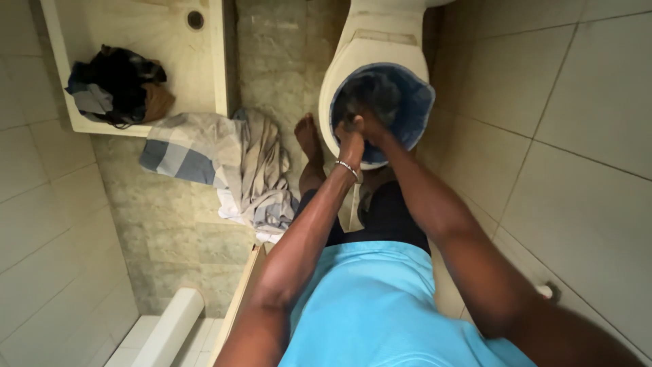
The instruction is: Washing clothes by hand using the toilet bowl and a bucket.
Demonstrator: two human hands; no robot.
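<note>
hands: L + R grip blue bucket rim over toilet | fingertips hidden | contents unclear

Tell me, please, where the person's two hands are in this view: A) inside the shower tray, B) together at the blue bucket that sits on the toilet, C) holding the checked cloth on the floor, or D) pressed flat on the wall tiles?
B: the left hand and right hand meet at the near rim of the blue bucket resting on the toilet, while the checked cloth lies untouched on the floor.
</note>
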